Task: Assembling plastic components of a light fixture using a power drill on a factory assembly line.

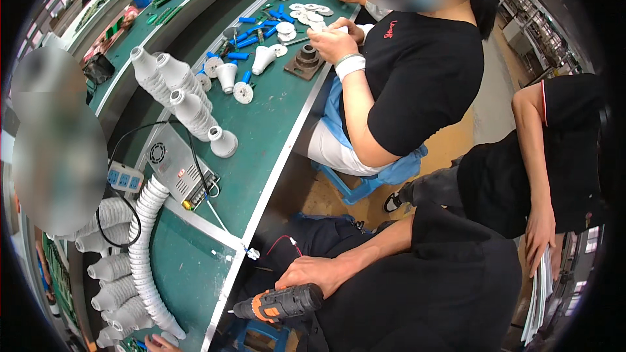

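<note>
Right hand: the right hand is clamped round the drill's handle from above, knuckles up, with the forearm running in from a black sleeve at the right.
Drill: the drill is cordless and stubby, with a black body, orange trim at the front and a dark chuck pointing left.
Drill place: low in the picture, off the table, just right of its pale edge and over the person's dark-trousered lap.
Left hand: only fingertips of the left hand show at the bottom edge, on the green top; I cannot tell whether it is open or closed on anything.
Hands apart: well apart, the left on the table, the right beside it.
Near left hand: a white ribbed hose curves down to it, and grey-white housings are stacked just left of the hose.
Wires: thin red and white wires hang above the right hand, near a small white plug at the table edge.
Table: a metal power supply and a white power strip lie above the hose.
Further up: stacked white shells and blue parts.
Others: a seated co-worker's hands meet over small white parts.
</note>
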Demonstrator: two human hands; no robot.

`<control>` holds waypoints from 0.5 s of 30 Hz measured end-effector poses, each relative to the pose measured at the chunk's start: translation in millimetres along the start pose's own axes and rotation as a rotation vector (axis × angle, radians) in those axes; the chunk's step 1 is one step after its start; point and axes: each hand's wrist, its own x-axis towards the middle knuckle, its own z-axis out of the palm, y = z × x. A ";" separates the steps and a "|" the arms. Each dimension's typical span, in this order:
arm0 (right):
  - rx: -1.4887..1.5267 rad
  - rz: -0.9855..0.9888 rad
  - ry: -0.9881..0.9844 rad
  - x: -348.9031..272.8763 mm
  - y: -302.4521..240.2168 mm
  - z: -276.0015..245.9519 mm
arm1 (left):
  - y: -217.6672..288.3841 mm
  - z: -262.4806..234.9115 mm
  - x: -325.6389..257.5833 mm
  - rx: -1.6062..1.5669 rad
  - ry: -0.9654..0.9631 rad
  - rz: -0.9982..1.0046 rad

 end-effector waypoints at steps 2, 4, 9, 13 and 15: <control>-0.023 -0.018 0.018 3.7 -4.1 0.5 | -19.8 15.3 -41.3 -0.461 0.020 0.193; -0.045 0.098 -0.007 5.2 -16.2 -8.3 | 47.3 42.8 -56.8 -0.171 0.203 0.267; -0.074 0.128 0.007 2.2 -8.6 -4.9 | 104.9 45.2 -49.6 -0.406 0.251 0.224; -0.107 0.094 -0.136 9.6 -6.0 -10.0 | 93.5 25.7 -70.8 -0.342 0.147 0.175; -0.149 0.054 -0.145 14.3 -10.2 -6.6 | 81.1 17.1 -77.1 -0.288 0.169 0.231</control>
